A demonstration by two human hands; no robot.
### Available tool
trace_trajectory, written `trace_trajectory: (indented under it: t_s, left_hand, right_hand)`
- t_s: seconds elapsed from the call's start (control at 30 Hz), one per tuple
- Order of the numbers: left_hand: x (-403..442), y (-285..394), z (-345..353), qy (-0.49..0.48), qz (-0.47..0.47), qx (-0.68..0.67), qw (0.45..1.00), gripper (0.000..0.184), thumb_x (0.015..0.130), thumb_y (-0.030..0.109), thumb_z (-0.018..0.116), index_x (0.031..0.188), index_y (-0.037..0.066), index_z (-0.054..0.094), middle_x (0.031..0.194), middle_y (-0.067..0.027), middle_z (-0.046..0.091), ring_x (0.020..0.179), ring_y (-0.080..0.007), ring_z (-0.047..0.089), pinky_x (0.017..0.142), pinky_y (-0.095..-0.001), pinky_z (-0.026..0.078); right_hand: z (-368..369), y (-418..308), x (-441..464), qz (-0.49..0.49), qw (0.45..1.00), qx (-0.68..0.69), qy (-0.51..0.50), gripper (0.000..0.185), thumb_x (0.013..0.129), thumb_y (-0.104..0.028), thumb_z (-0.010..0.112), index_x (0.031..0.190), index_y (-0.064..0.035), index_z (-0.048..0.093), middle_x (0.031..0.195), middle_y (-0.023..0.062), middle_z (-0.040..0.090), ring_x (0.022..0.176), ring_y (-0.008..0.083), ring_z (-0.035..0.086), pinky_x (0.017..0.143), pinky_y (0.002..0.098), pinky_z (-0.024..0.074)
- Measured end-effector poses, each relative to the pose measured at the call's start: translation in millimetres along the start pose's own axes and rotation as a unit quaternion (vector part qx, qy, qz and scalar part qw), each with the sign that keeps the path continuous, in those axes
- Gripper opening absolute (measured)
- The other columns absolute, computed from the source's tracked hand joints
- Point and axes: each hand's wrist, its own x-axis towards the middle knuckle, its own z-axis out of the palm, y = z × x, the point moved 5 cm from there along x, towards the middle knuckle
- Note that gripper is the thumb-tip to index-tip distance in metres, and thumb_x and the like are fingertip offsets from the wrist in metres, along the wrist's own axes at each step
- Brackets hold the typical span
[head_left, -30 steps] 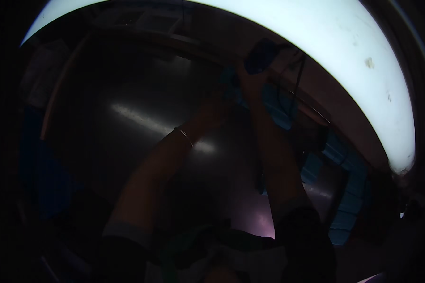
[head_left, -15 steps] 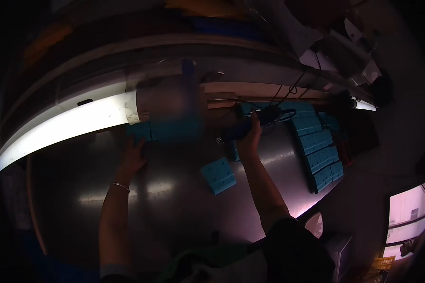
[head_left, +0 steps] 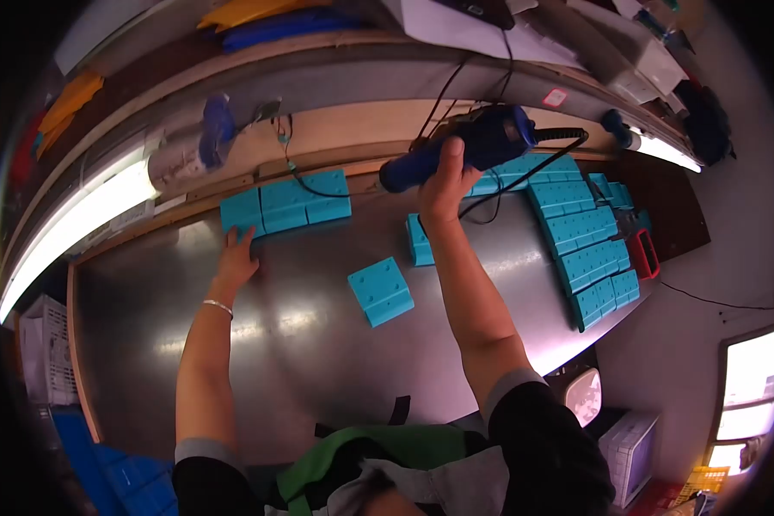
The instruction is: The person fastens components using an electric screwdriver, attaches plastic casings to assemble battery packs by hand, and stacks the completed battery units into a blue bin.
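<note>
My right hand [head_left: 447, 191] is wrapped round a blue corded power tool [head_left: 464, 148], lifted over the table with its narrower end to the left. The exact kind of tool I cannot make out. At the back left, the spread fingers of my left hand [head_left: 239, 254] touch the front edge of a turquoise block [head_left: 244, 211], the leftmost of a short row along the back ledge. Between my arms lies a single turquoise block [head_left: 381, 291] with small holes. Another turquoise block [head_left: 420, 241] is partly hidden behind my right forearm.
Several rows of turquoise blocks [head_left: 580, 230] cover the table's right end, beside a red-handled item [head_left: 645, 254]. The metal table [head_left: 310, 361] has a wooden rim [head_left: 82, 361]. A lit tube lamp [head_left: 86, 228] hangs at the left. The tool's black cord [head_left: 525, 182] loops down behind my right arm.
The view has brightened and shifted. My right hand has raised the power tool up and away from the table. My left hand stays at the leftmost block.
</note>
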Motion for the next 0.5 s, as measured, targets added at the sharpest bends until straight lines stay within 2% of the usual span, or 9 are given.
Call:
trace_trajectory:
  t_s: [0.03,0.1,0.17,0.23,0.3,0.37,0.43,0.5]
  left_hand:
    - [-3.8,0.6,0.5,0.002,0.01,-0.006,1.0,0.079,0.071,0.019,0.071,0.141,0.02,0.033,0.144,-0.0246,0.024,0.131,-0.0425,0.029,0.105,-0.0433,0.036]
    - [-12.5,12.4,-12.5,-0.032,-0.034,-0.015,0.999,0.077,0.072,0.019,0.07,0.14,0.02,0.035,0.143,-0.0215,0.028,0.131,-0.0403,0.03,0.105,-0.046,0.035]
    - [-18.0,18.3,-22.1,-0.036,-0.059,0.035,0.997,0.074,0.073,0.019,0.07,0.139,0.018,0.037,0.143,-0.0177,0.03,0.132,-0.0378,0.03,0.105,-0.0485,0.034]
    - [-21.5,25.2,-19.4,-0.023,-0.036,0.056,0.997,0.07,0.074,0.018,0.069,0.137,0.016,0.039,0.143,-0.0141,0.032,0.133,-0.0349,0.03,0.105,-0.0504,0.034]
    - [-16.9,38.6,-17.4,0.02,0.025,0.053,0.998,0.065,0.075,0.017,0.068,0.135,0.014,0.042,0.143,-0.0106,0.033,0.134,-0.0316,0.03,0.105,-0.0518,0.033]
    - [-10.6,71.7,-14.5,0.032,0.089,0.01,0.995,0.063,0.076,0.016,0.067,0.134,0.012,0.042,0.142,-0.0097,0.034,0.134,-0.0296,0.03,0.105,-0.0509,0.033]
    - [2.6,104.2,-6.0,0.056,0.148,-0.02,0.987,0.062,0.076,0.014,0.066,0.133,0.012,0.042,0.141,-0.0089,0.035,0.134,-0.0273,0.031,0.105,-0.05,0.033]
    - [26.9,126.9,1.3,0.071,0.166,0.021,0.983,0.062,0.076,0.013,0.066,0.134,0.011,0.042,0.142,-0.009,0.035,0.134,-0.0276,0.031,0.105,-0.0507,0.033]
  right_hand:
    - [6.3,11.3,-4.8,-0.008,0.999,-0.034,0.002,0.043,0.084,-0.029,0.068,0.11,-0.0028,0.045,0.097,0.0029,0.051,0.089,0.0134,0.05,0.082,0.029,0.0426]
    - [16.6,24.1,-12.1,0.023,0.998,-0.031,-0.058,0.041,0.084,-0.025,0.068,0.11,-0.0031,0.046,0.099,0.0027,0.051,0.088,0.0117,0.049,0.081,0.0271,0.042]
    - [9.6,33.9,-15.4,0.053,0.991,-0.024,-0.12,0.037,0.085,-0.02,0.067,0.112,-0.0034,0.046,0.102,0.003,0.052,0.091,0.0111,0.05,0.081,0.0265,0.0425]
    - [-10.0,28.1,-23.4,0.231,0.941,-0.189,-0.159,0.036,0.086,-0.016,0.066,0.112,-0.0026,0.046,0.102,0.0034,0.053,0.093,0.0109,0.05,0.081,0.0264,0.0434]
    - [-19.3,16.2,-45.8,0.119,0.971,-0.119,-0.172,0.028,0.087,-0.011,0.063,0.109,0.0008,0.05,0.09,0.0031,0.056,0.082,0.0102,0.053,0.074,0.025,0.046]
    - [-49.7,4.7,-92.3,0.124,0.952,-0.22,-0.172,0.027,0.09,-0.015,0.06,0.109,0.0029,0.052,0.095,0.0064,0.06,0.083,0.0089,0.056,0.073,0.0229,0.0466]
    - [-147.0,44.7,-161.1,0.374,0.833,-0.312,-0.263,0.032,0.09,-0.014,0.058,0.114,0.0047,0.051,0.098,0.0099,0.061,0.082,0.0147,0.062,0.072,0.0279,0.0517]
    - [-203.3,48.9,-194.1,0.567,0.782,-0.252,-0.054,0.036,0.09,-0.014,0.056,0.12,0.0038,0.046,0.102,0.0136,0.06,0.086,0.0223,0.064,0.073,0.0333,0.0546]
